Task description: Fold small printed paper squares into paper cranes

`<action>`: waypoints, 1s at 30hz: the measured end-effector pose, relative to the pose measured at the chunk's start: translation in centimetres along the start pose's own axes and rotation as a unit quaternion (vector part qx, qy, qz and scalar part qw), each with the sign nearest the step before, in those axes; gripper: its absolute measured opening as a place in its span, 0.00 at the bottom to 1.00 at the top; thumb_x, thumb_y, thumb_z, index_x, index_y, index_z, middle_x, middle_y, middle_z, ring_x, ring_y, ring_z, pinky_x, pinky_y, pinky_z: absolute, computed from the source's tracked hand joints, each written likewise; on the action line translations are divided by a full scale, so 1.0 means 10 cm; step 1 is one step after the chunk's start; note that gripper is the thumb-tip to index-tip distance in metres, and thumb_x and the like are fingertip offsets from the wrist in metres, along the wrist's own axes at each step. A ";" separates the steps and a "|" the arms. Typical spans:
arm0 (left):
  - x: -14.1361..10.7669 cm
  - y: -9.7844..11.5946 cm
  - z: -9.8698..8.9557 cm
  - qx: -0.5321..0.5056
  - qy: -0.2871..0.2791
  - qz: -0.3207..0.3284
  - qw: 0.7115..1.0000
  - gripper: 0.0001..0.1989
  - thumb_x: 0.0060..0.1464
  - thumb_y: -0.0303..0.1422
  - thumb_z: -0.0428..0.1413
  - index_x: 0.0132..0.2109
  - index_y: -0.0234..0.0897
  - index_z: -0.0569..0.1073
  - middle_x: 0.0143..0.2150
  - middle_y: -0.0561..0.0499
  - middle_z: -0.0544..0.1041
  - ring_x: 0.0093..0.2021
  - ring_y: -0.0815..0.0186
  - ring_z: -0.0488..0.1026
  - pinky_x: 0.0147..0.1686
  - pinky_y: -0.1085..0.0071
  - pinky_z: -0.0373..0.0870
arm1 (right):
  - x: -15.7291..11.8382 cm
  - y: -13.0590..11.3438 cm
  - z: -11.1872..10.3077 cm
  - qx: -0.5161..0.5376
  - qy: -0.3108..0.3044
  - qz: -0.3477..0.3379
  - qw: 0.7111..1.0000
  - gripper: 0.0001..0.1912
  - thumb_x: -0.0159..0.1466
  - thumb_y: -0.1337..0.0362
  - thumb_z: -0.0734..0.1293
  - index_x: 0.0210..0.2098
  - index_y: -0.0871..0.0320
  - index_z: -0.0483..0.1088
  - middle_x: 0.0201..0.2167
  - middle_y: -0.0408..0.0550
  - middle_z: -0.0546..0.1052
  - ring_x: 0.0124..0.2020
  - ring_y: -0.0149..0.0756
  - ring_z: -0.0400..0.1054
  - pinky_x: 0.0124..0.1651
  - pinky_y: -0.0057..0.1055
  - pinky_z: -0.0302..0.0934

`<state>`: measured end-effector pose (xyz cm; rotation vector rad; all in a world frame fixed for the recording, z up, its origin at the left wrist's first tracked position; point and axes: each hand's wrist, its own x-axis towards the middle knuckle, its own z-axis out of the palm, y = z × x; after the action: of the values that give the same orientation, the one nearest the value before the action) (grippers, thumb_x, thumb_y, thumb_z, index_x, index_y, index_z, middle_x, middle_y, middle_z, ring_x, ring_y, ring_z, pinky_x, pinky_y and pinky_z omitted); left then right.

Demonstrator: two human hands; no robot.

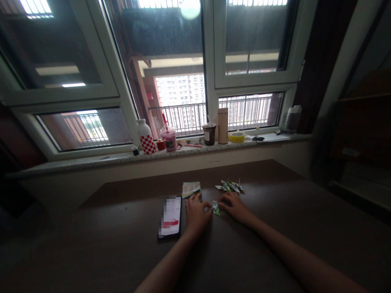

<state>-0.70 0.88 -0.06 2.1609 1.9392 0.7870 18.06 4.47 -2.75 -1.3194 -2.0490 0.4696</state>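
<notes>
A small folded piece of green-and-white printed paper (216, 208) lies on the dark table between my two hands. My left hand (197, 212) rests on the tabletop, fingers apart, with its thumb at the paper's left edge. From the other side my right hand (236, 206) lies with bent, slightly parted fingers, the tips close to the paper's right edge; I cannot tell if they touch it. Just beyond the right hand is a pile of similar folded paper pieces (230, 186). Printed paper sheets (191, 189) lie beyond the left fingers, partly covered by them.
Left of my left hand lies a phone (171, 217) with its screen lit. The table (122, 219) reaches toward a windowsill (195, 149) holding a checkered bottle (146, 138), a pink cup (168, 139), a dark cup (209, 134), a tan flask (222, 126) and yellow tape (237, 137).
</notes>
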 end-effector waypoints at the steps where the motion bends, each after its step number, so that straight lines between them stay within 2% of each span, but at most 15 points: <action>1: 0.00 0.00 0.00 0.002 -0.005 0.001 1.000 0.08 0.53 0.39 0.59 0.39 0.47 0.82 0.63 0.49 0.67 0.64 0.51 0.55 0.65 0.48 0.44 | 0.00 0.01 0.00 0.002 0.004 0.003 1.000 0.10 0.63 0.57 0.66 0.39 0.54 0.75 0.45 0.51 0.73 0.53 0.45 0.62 0.58 0.47 0.55; 6: 0.01 -0.03 -0.05 0.011 -0.035 0.017 0.999 0.10 0.54 0.40 0.59 0.41 0.48 0.82 0.65 0.48 0.65 0.65 0.50 0.54 0.65 0.48 0.45 | -0.01 0.03 0.00 -0.003 0.002 -0.021 1.000 0.05 0.60 0.66 0.69 0.36 0.56 0.75 0.46 0.51 0.73 0.53 0.46 0.62 0.58 0.47 0.55; 10: 0.03 -0.06 -0.08 0.020 -0.054 0.025 0.998 0.11 0.53 0.40 0.60 0.43 0.51 0.82 0.67 0.50 0.63 0.66 0.50 0.53 0.66 0.49 0.45 | -0.02 0.04 0.00 -0.005 0.013 -0.070 0.997 0.08 0.58 0.70 0.68 0.37 0.55 0.76 0.47 0.51 0.73 0.53 0.45 0.63 0.58 0.46 0.56; 15: 0.03 -0.08 -0.10 0.032 -0.066 0.036 0.997 0.11 0.52 0.40 0.61 0.44 0.53 0.81 0.67 0.50 0.62 0.68 0.49 0.52 0.66 0.46 0.42 | -0.02 0.03 -0.01 -0.005 -0.007 -0.125 0.992 0.12 0.57 0.76 0.66 0.33 0.54 0.77 0.39 0.48 0.76 0.48 0.42 0.66 0.55 0.43 0.58; 19: 0.03 -0.07 -0.10 0.035 -0.064 0.034 0.997 0.11 0.53 0.40 0.61 0.44 0.52 0.81 0.67 0.49 0.62 0.68 0.48 0.52 0.66 0.47 0.44 | -0.03 0.01 -0.04 -0.011 -0.008 -0.118 0.993 0.13 0.56 0.75 0.66 0.34 0.53 0.78 0.38 0.46 0.77 0.48 0.42 0.66 0.56 0.43 0.57; 30: 0.05 -0.08 -0.07 0.024 -0.051 0.032 0.998 0.11 0.54 0.42 0.58 0.43 0.50 0.82 0.67 0.47 0.63 0.67 0.48 0.53 0.66 0.47 0.45 | -0.04 0.01 -0.09 -0.024 -0.020 -0.112 0.993 0.05 0.60 0.67 0.69 0.32 0.53 0.78 0.39 0.46 0.78 0.49 0.42 0.66 0.59 0.45 0.54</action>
<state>-1.73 1.30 0.27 2.2530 1.8669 0.6333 18.87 4.14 -2.26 -1.0970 -2.2229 0.3500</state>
